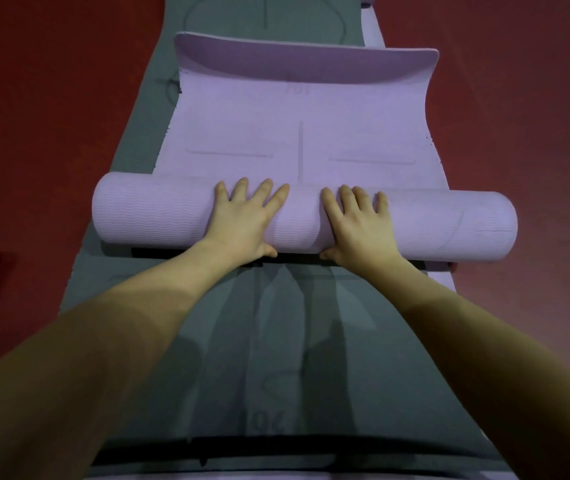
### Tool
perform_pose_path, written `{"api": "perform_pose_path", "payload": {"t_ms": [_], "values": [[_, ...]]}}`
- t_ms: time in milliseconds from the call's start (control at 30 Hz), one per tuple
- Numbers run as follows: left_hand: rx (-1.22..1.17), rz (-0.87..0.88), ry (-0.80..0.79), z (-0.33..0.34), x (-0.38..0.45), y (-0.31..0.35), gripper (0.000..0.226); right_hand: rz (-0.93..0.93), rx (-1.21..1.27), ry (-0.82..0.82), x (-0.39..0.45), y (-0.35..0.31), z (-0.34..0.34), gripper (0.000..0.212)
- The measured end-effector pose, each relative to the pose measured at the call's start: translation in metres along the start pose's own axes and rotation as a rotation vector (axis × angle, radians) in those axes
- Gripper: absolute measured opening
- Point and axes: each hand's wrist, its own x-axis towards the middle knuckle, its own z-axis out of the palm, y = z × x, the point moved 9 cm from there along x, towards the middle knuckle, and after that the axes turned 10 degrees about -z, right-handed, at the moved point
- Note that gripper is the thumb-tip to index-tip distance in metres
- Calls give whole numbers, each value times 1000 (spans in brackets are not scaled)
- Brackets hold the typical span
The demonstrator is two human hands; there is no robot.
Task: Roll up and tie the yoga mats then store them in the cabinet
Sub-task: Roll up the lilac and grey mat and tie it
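The roll (304, 220), axis three-to-nine o'clock, is pressed by flat left hand (245, 220) and right hand (359, 223); unrolled mat (297, 133) lies at twelve.

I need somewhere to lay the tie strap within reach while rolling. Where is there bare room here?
Free: the grey mat between the forearms, just behind the purple roll, and the red floor on either side of both mats. Crowded: the roll's middle, where the left hand and right hand press, and the flat purple stretch ahead, which gets rolled next.
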Motion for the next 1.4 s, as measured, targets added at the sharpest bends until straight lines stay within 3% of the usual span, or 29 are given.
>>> {"api": "perform_pose_path", "payload": {"t_ms": [300, 633, 733, 900, 1100, 1267, 1333, 1400], "values": [[5, 33, 32, -2, -50, 13, 106, -52, 39, 51, -45, -14, -19, 106], [-5, 168, 7, -7, -136, 27, 108, -164, 102, -23, -119, -52, -41, 105], [-42, 205, 102, -15, -153, 28, 112, -193, 118, -62, -133, -60, -40, 104], [-24, 148, -118, -4, -142, 25, 110, -181, 166, -47, -127, -55, -41, 103], [-107, 191, -236, -7, -108, 15, 113, -215, 124, 179, -139, -67, -50, 54], [-7, 208, -69, -16, -111, 14, 84, -56, 133, 121, -125, -58, -42, 57], [-39, 155, 58, -17, -121, 16, 68, -4, 151, 63, -109, -50, -37, 59], [-92, 85, 87, -10, -125, 16, 67, 39, 175, 23, -95, -43, -34, 59]]}}
